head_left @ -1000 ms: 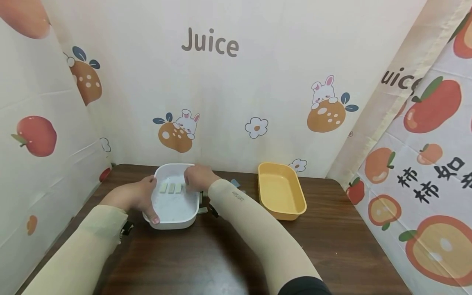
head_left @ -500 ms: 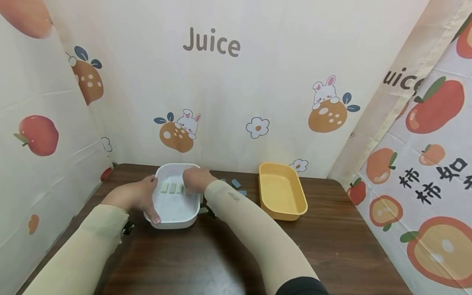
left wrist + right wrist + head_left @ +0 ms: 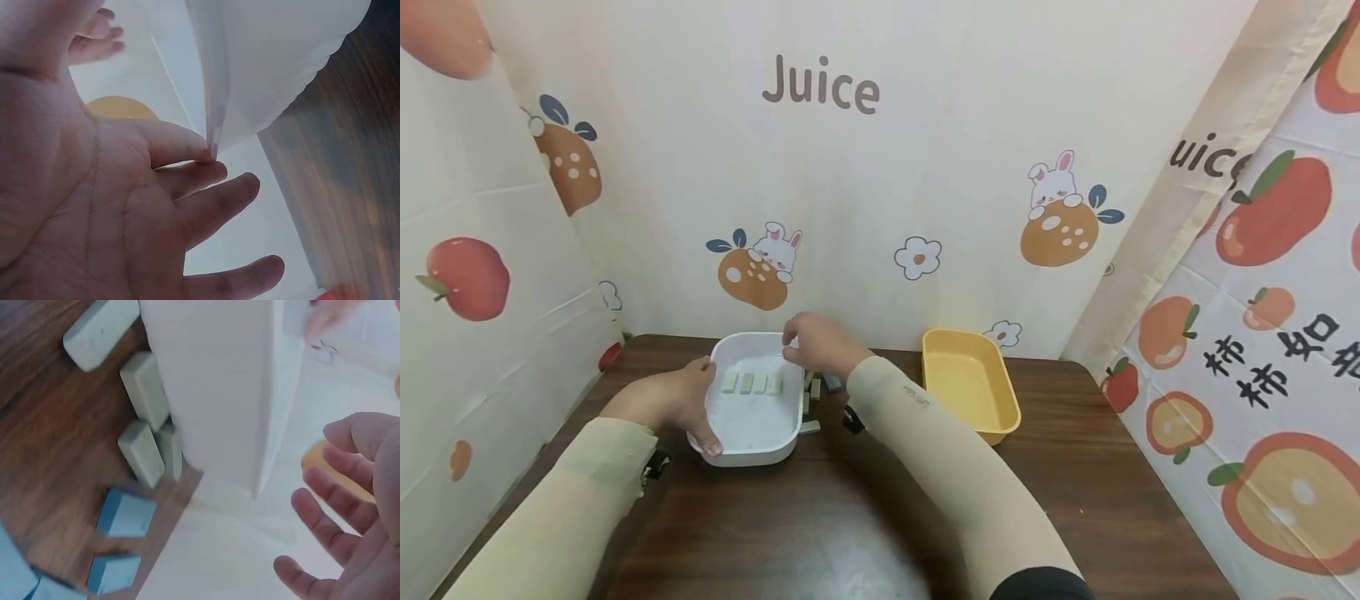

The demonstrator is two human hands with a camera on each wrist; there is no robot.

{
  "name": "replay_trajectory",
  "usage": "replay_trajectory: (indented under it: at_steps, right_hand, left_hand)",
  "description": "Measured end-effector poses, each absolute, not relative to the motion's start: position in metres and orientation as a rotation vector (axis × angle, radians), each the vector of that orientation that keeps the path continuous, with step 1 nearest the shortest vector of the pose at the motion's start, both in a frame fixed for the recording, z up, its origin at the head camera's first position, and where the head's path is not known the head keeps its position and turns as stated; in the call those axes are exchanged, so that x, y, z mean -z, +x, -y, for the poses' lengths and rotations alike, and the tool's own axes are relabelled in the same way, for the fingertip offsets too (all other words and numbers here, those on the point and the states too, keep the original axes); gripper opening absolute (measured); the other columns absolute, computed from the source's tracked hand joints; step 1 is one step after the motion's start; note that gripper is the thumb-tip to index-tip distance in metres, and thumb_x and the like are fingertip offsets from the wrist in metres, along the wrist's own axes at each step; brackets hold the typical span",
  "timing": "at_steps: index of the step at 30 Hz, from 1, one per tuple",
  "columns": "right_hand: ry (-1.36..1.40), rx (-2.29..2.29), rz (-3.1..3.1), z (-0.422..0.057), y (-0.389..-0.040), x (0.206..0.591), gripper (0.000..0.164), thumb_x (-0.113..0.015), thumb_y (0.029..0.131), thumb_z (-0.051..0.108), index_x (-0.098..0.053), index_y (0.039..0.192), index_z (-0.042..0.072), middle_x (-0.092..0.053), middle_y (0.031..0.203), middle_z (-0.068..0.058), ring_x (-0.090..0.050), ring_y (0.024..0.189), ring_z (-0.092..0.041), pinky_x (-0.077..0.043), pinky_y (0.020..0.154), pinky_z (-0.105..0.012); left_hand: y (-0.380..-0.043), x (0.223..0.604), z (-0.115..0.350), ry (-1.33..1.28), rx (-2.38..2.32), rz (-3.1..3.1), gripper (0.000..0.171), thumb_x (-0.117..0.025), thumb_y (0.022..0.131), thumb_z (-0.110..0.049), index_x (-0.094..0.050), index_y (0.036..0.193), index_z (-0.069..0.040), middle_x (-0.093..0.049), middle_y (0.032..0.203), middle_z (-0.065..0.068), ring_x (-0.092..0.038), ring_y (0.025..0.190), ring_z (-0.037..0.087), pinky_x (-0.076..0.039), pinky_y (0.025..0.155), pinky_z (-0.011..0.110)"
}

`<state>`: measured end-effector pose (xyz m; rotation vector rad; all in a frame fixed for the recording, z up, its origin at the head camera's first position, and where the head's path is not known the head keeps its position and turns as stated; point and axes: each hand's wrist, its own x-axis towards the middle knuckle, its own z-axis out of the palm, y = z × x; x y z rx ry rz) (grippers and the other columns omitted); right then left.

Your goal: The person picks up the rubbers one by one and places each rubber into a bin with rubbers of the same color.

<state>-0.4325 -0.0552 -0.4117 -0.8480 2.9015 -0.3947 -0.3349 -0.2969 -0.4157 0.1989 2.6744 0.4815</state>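
Observation:
A white rounded tub (image 3: 748, 459) stands at the back left of the table, with several pale green blocks (image 3: 747, 383) in a row on its floor. My left hand (image 3: 681, 400) rests against the tub's left side, thumb at the front corner; in the left wrist view its fingers are spread, the index fingertip at the rim. Over the tub's back right rim is my right hand (image 3: 823, 343), with relaxed, spread fingers and nothing held. More pale green blocks (image 3: 140, 453) lie on the table close beside the tub's right wall.
Blue blocks (image 3: 127, 514) lie on the table beyond the green ones, partly hidden by my right arm in the head view. A yellow tub (image 3: 973, 383) stands further right. A printed cloth wall (image 3: 850, 183) rises behind the table (image 3: 760, 533).
My right hand has lifted out of the white tub, up and to the right. Another pale green block now shows at the row's right end. The left hand has stayed at the tub.

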Motion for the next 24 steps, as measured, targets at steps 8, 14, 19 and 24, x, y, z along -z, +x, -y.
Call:
replay_trajectory:
  at_steps: [8, 14, 19, 24]
  right_hand:
    - [-0.757, 0.534, -2.878, 0.022, -0.441, 0.415, 0.017, -0.074, 0.109, 0.024, -0.082, 0.097, 0.016, -0.077, 0.088, 0.001, -0.066, 0.079, -0.017, -0.056, 0.068, -0.028]
    - [-0.836, 0.396, -2.810, 0.009, -0.445, 0.431, 0.012, -0.082, 0.104, 0.024, -0.083, 0.093, 0.019, -0.077, 0.087, 0.005, -0.068, 0.079, -0.014, -0.058, 0.070, -0.027]
    - [-0.885, 0.300, -2.743, 0.007, -0.446, 0.445, 0.012, -0.088, 0.100, 0.024, -0.085, 0.109, 0.017, -0.079, 0.104, 0.004, -0.070, 0.091, -0.014, -0.062, 0.082, -0.028]
    - [-0.877, 0.279, -2.677, 0.006, -0.444, 0.454, 0.023, -0.090, 0.098, 0.026, -0.082, 0.117, 0.016, -0.077, 0.116, 0.002, -0.069, 0.099, -0.016, -0.063, 0.089, -0.033]
  left_hand:
    - [-0.337, 0.419, 0.298, 0.234, -0.462, -2.688, 0.161, -0.115, 0.060, -0.048, -0.019, 0.169, 0.022, -0.008, 0.177, 0.049, -0.032, 0.156, 0.073, -0.040, 0.125, 0.081]
    - [-0.338, 0.420, 0.299, 0.209, -0.490, -2.669, 0.165, -0.115, 0.058, -0.049, -0.017, 0.171, 0.019, -0.007, 0.177, 0.048, -0.032, 0.156, 0.072, -0.038, 0.124, 0.084]
    - [-0.340, 0.421, 0.298, 0.224, -0.473, -2.668, 0.164, -0.113, 0.059, -0.053, -0.017, 0.171, 0.019, -0.008, 0.176, 0.048, -0.033, 0.155, 0.071, -0.039, 0.123, 0.084]
    - [-0.341, 0.422, 0.299, 0.236, -0.466, -2.668, 0.163, -0.113, 0.061, -0.053, -0.017, 0.170, 0.020, -0.010, 0.175, 0.049, -0.035, 0.154, 0.071, -0.039, 0.123, 0.083]
